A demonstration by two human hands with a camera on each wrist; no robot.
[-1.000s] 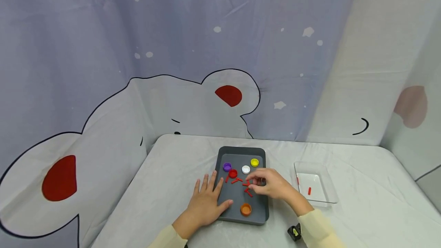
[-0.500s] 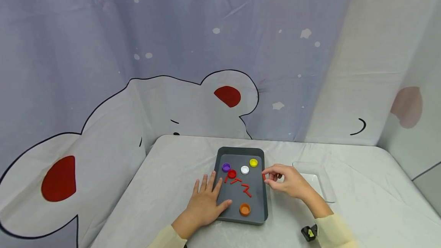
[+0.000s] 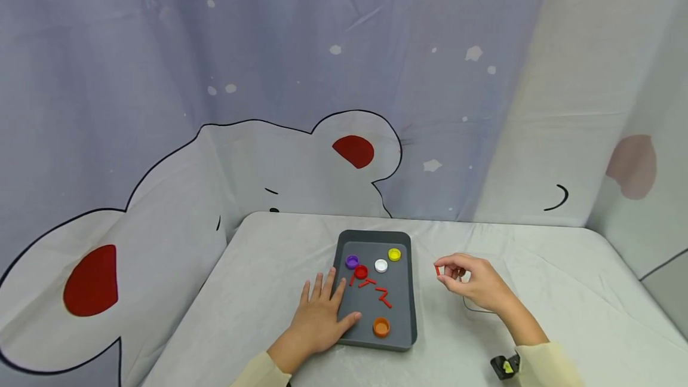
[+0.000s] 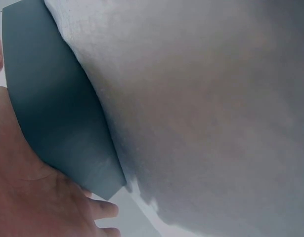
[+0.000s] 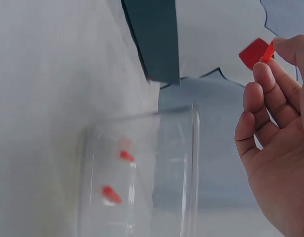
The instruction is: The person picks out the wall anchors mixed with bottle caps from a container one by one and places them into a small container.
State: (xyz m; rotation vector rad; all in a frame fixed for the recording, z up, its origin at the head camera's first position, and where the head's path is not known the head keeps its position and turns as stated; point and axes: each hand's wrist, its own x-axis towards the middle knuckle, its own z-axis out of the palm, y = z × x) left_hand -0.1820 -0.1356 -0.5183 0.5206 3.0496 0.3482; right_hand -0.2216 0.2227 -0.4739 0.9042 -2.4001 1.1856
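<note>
Between thumb and fingertips, my right hand (image 3: pixel 475 284) pinches a small red stick (image 3: pixel 438 270), held upright to the right of the grey tray (image 3: pixel 398 330). My left hand (image 3: pixel 319 321) lies with spread fingers over the tray's left edge, thumb reaching inside. More short red sticks (image 3: pixel 381 289) lie scattered mid-tray. Around them sit small round cups: purple (image 3: pixel 352 262), red (image 3: pixel 361 272), white (image 3: pixel 381 266), yellow (image 3: pixel 395 254) and orange (image 3: pixel 381 327). A clear plastic box (image 5: pixel 194 143) is beside my right hand, with two red sticks (image 5: pixel 111 194) inside; the hand covers much of it in the head view.
A white cloth (image 3: pixel 279 249) covers the table. Behind it hangs a printed curtain (image 3: pixel 301 46). A small black device (image 3: pixel 504 367) sits at my right wrist, near the sleeve.
My right hand has picked a red stick out of the tray and carried it rightward, past the tray's edge to over the clear box. The left hand stays put.
</note>
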